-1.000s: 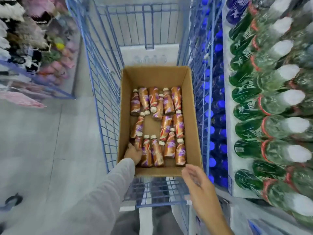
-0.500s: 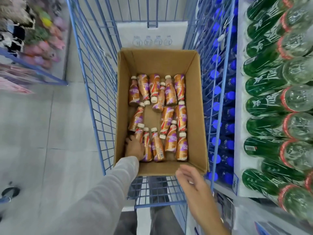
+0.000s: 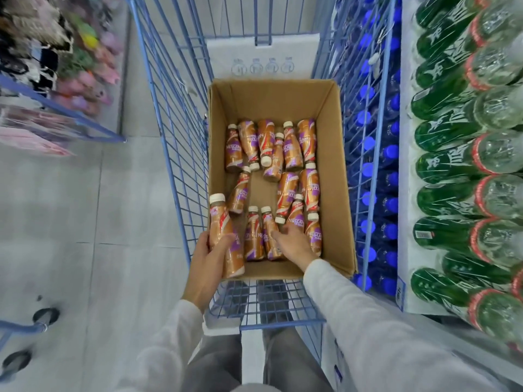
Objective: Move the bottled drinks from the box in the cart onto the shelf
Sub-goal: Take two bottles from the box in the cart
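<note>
Now: left hand (image 3: 208,251) wraps bottle (image 3: 222,222) above box (image 3: 335,171) corner; right hand (image 3: 293,243) palm-down, fingers relaxed, touching lying bottles (image 3: 254,239).

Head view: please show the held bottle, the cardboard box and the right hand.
held bottle (image 3: 219,219), head view, label under the cap.
cardboard box (image 3: 271,100), head view, far inner wall.
right hand (image 3: 294,244), head view, its back.

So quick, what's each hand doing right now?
Left hand: holding one coffee bottle.
Right hand: open, fingers spread over bottles lying in the box.
</note>
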Available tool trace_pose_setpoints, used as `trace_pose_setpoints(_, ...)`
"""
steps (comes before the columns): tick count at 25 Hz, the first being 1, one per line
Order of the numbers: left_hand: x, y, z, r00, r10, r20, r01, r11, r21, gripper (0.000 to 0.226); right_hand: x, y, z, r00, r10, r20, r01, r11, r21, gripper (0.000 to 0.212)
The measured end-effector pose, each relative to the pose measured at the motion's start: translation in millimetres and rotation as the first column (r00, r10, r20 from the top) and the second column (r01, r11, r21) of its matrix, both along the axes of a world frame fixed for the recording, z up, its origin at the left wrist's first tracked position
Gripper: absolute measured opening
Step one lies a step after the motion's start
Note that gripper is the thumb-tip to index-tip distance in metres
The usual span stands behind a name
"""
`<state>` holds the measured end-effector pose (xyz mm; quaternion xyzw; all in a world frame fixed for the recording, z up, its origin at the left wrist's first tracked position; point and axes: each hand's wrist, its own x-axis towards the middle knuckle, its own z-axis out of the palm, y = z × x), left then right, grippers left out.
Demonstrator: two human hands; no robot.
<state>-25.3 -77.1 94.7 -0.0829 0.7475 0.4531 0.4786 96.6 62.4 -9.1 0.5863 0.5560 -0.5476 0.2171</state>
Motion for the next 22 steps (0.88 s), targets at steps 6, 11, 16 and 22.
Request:
trace_pose_setpoints(6,11,-34,-7,0.999,-0.045,0.012,0.046,0.996,-0.074,0.033,-20,-17,-80,0.994,0.017,0.105,-0.021,0.999,0.043,0.05)
trace_pose_setpoints(11,13,-36,-14,0.994,-0.103,0.019,0.105,0.991,-0.081,0.031,-28,-34,-116,0.977,0.065,0.201,-0.064,0.998,-0.009,0.08)
trace_pose_setpoints(16,12,-37,-15,0.993,-0.117,0.031,0.119,0.988,-0.099,0.039,-27,-32,-115,0.987,0.045,0.153,-0.044,0.999,-0.009,0.082)
trace_pose_setpoints(22,10,-26,18,0.997,-0.071,0.022,0.073,0.995,-0.069,0.039,-4,-19,-23,0.985,-0.138,-0.104,0.141,0.99,0.023,0.065)
